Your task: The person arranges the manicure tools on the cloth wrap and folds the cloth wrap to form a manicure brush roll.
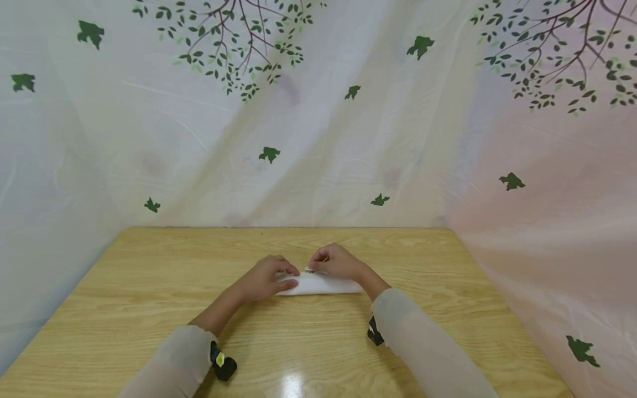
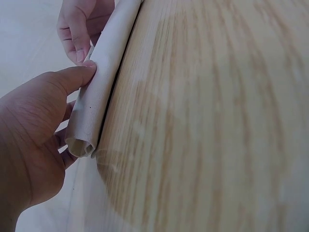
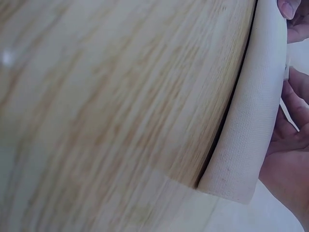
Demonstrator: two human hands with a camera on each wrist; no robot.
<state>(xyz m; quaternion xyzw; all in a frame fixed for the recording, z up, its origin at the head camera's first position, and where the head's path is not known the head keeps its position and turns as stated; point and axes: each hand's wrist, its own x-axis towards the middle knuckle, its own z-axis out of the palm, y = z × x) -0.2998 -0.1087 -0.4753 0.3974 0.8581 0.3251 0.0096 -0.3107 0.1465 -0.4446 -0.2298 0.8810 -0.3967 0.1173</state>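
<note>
A white fabric roll [image 1: 323, 284] lies crosswise on the table, its hollow end visible in the left wrist view. My left hand [image 1: 266, 278] holds the roll near its left end, thumb [image 2: 77, 77] over the top and fingers behind it. At the roll's far side my right hand [image 1: 338, 261] pinches a small white piece [image 1: 309, 270] with a dark spot. In the right wrist view a thin white cord or strap [image 3: 288, 115] runs by the right fingers; the hand and roll partly hide it, so its exact kind cannot be told.
The wood-grain table [image 1: 149, 287] reaches back to a pale curtain [image 1: 318, 182] printed with leaves and birds. More curtain hangs at both sides. Black wrist cameras [image 1: 224, 365] are strapped at both sleeves.
</note>
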